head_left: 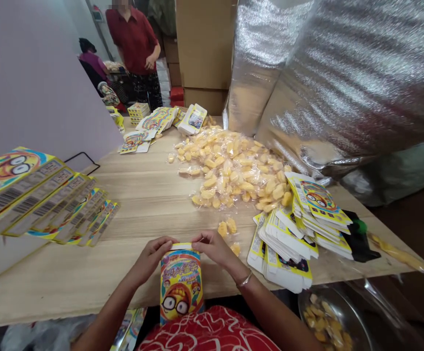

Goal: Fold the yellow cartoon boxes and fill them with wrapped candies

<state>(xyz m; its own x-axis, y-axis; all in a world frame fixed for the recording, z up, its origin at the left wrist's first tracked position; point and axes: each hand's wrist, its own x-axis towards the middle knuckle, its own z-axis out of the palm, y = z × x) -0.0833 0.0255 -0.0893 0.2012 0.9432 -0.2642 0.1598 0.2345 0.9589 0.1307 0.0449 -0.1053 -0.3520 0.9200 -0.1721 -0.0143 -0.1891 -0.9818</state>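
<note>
A yellow cartoon-printed box [181, 285] leans upright at the table's front edge, against my red patterned top. My left hand [156, 256] pinches the left corner of its top flap. At the right corner of the same flap, my right hand [214, 247] has its fingers closed, with a bracelet on that wrist. Just beyond my right hand lie a few wrapped yellow pieces [227, 226]. A large heap of these clear-wrapped yellow pieces [234, 168] spreads over the middle of the table.
Flat unfolded cartons [285, 239] lie stacked at the right, beside a black tape dispenser [360, 236]. Filled-out boxes [51, 195] stand in a row at the left. More cartons [157, 119] lie at the back. A metal bowl [361, 317] sits below right. A person [135, 44] stands beyond.
</note>
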